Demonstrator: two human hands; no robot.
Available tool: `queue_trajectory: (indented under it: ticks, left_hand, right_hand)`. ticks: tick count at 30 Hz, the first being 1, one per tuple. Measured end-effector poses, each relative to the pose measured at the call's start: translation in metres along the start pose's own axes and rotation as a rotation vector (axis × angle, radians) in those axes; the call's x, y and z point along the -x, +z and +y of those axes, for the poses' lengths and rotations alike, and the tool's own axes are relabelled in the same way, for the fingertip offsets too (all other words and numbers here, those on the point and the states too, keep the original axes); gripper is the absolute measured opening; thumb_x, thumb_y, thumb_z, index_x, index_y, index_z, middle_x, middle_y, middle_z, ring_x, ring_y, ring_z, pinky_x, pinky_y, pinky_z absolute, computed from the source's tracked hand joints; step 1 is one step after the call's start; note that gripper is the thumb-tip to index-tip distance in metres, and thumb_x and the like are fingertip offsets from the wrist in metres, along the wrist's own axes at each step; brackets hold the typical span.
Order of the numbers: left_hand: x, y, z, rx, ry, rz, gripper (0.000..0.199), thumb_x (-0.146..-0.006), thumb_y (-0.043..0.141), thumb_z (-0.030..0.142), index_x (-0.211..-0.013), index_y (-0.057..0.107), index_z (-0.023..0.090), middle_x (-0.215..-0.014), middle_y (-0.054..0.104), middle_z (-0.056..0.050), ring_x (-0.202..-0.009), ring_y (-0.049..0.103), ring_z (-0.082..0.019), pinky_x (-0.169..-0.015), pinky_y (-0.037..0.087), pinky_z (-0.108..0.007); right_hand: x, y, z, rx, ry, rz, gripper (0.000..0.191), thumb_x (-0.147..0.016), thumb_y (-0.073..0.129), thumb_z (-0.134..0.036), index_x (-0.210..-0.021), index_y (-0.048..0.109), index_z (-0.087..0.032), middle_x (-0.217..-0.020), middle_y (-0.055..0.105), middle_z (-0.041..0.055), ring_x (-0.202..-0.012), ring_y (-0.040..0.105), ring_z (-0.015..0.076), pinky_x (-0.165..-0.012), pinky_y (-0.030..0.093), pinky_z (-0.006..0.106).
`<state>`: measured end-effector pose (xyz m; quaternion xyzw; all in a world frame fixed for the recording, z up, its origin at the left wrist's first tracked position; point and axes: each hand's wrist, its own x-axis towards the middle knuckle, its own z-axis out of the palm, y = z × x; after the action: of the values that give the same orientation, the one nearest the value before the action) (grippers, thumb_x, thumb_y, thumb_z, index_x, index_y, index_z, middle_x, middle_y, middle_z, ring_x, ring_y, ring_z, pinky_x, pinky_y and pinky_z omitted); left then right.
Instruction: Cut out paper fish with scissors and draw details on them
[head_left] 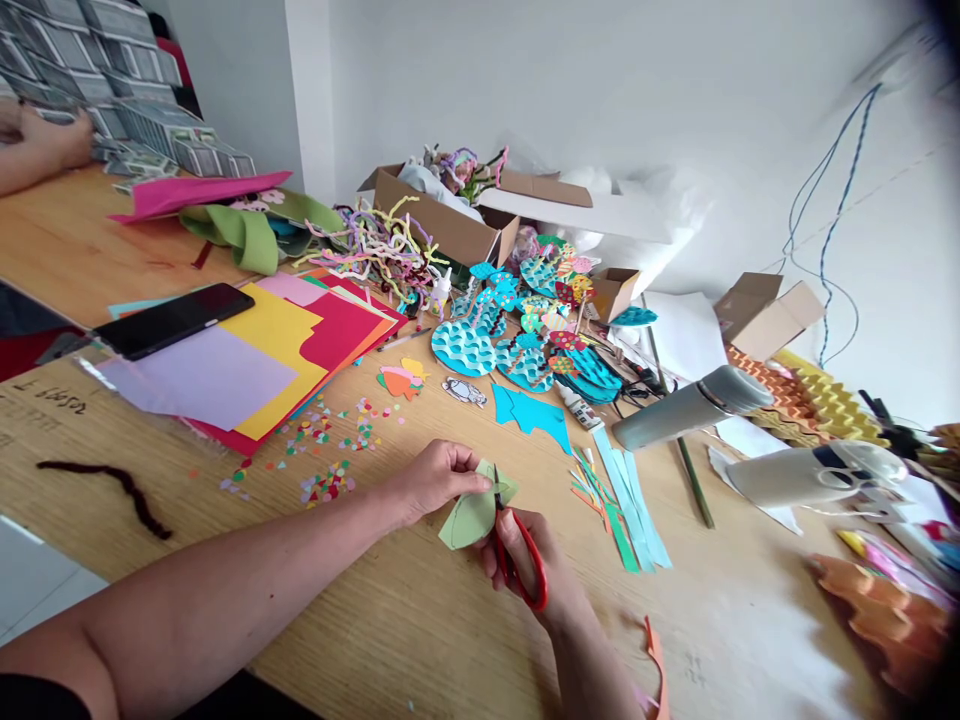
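Pinched in my left hand (448, 478) is a piece of light green paper (466, 518) with a drawn outline on it. My right hand (536, 570) is closed round the red handles of a pair of scissors (537, 578). The blades meet the paper near my left thumb; how far they are apart is hard to see. Beyond my hands lie a blue paper offcut (531, 415), a small fish-like drawing cutout (465, 391) and an orange and yellow paper fish (403, 378). Tiny coloured paper bits (328, 482) are scattered left of my hands.
A phone (176, 318) rests on stacked coloured paper (202, 372) at left. Blue egg-carton crafts (463, 347), pipe cleaners (382, 245) and cardboard boxes (435, 215) crowd the back. Paper strips (634, 510), a grey bottle (675, 410) and a white bottle (795, 475) are at right. Another person's hand (56, 138) shows upper left.
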<state>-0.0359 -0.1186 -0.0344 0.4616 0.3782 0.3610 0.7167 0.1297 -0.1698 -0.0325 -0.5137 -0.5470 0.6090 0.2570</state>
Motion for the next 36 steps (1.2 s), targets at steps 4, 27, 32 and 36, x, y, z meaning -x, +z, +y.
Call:
queue_trajectory:
  ticks: [4, 27, 32, 36]
  left_hand:
    - [0.0004, 0.0009, 0.0014, 0.017, -0.004, 0.008, 0.022, -0.06, 0.066, 0.034, -0.064, 0.062, 0.013, -0.062, 0.056, 0.0, -0.057, 0.044, -0.011, -0.058, 0.033, -0.025]
    - [-0.0017, 0.0005, -0.0029, 0.093, -0.028, -0.023, 0.025, -0.057, 0.07, 0.035, -0.063, 0.059, 0.013, -0.057, 0.053, 0.001, -0.053, 0.043, -0.01, -0.054, 0.031, -0.024]
    - [-0.001, 0.0007, -0.0026, 0.088, -0.021, 0.002, 0.025, -0.059, 0.069, 0.036, -0.064, 0.06, 0.013, -0.058, 0.056, 0.001, -0.053, 0.045, -0.011, -0.055, 0.034, -0.024]
    - [0.0011, 0.0008, 0.0006, 0.087, -0.027, -0.009, 0.025, -0.061, 0.068, 0.036, -0.063, 0.06, 0.012, -0.057, 0.055, 0.001, -0.052, 0.045, -0.01, -0.054, 0.033, -0.023]
  right_hand:
    - [0.0002, -0.0001, 0.0, 0.007, -0.005, 0.015, 0.062, -0.079, 0.046, -0.073, -0.064, 0.057, -0.014, -0.045, 0.052, -0.0004, -0.035, 0.041, 0.007, -0.037, 0.023, 0.02]
    - [-0.0002, 0.0004, 0.0021, 0.05, -0.016, 0.033, 0.063, -0.079, 0.043, -0.075, -0.063, 0.057, -0.015, -0.043, 0.051, -0.0002, -0.034, 0.04, 0.0082, -0.037, 0.025, 0.022]
    - [-0.0006, 0.0018, -0.0011, 0.05, -0.013, 0.021, 0.065, -0.077, 0.042, -0.078, -0.061, 0.056, -0.016, -0.041, 0.049, -0.0007, -0.033, 0.04, 0.0082, -0.037, 0.027, 0.021]
    - [0.0006, 0.0033, -0.0047, 0.044, -0.014, 0.039, 0.064, -0.078, 0.045, -0.075, -0.064, 0.056, -0.014, -0.046, 0.053, 0.0004, -0.036, 0.044, 0.008, -0.038, 0.027, 0.02]
